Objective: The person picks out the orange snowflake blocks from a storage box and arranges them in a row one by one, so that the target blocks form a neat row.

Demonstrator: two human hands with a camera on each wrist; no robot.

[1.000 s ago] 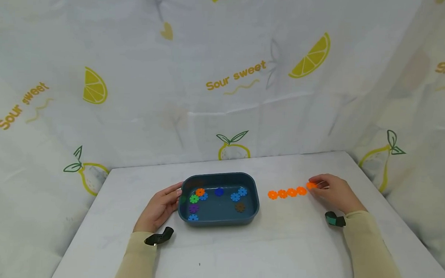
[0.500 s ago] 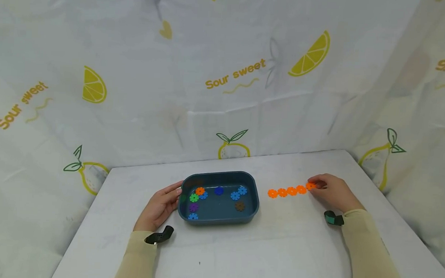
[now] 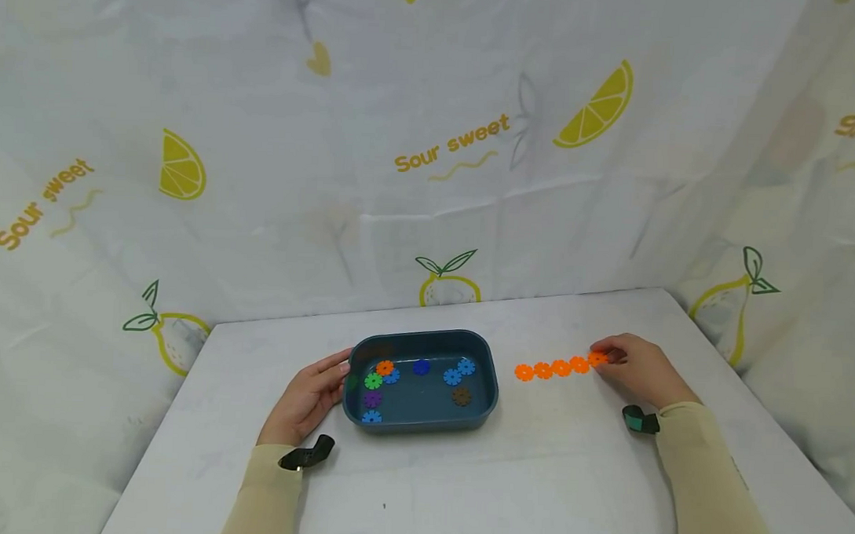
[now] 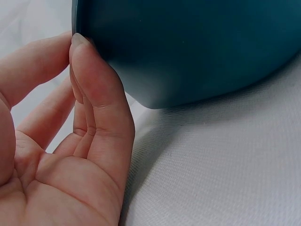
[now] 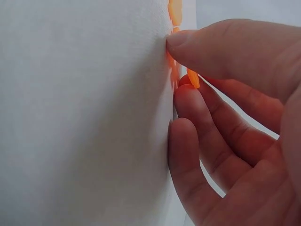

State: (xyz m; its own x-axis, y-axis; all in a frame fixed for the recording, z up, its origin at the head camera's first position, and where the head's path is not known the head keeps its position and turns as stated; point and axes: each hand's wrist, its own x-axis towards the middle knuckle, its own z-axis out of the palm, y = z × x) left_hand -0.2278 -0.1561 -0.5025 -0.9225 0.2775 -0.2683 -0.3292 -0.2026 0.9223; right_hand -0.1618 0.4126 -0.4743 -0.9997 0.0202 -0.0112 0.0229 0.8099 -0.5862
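Note:
My left hand grips the left end of a dark blue plastic tray. In the left wrist view its thumb and fingers pinch the tray's wall. On the table's right side, my right hand pinches an orange notched plastic disc at the right end of a row of orange discs. That disc lies close against its neighbour; whether they interlock I cannot tell. Fingers partly hide the orange piece in the right wrist view, where the hand rests low over the tabletop.
Inside the tray lie several notched discs: an orange disc, a green disc, a purple disc, a brown disc and blue ones. A lemon-printed cloth hangs behind the white table.
The orange disc in my right hand has come down slightly, level with the row's end. My left hand and the tray have stayed put.

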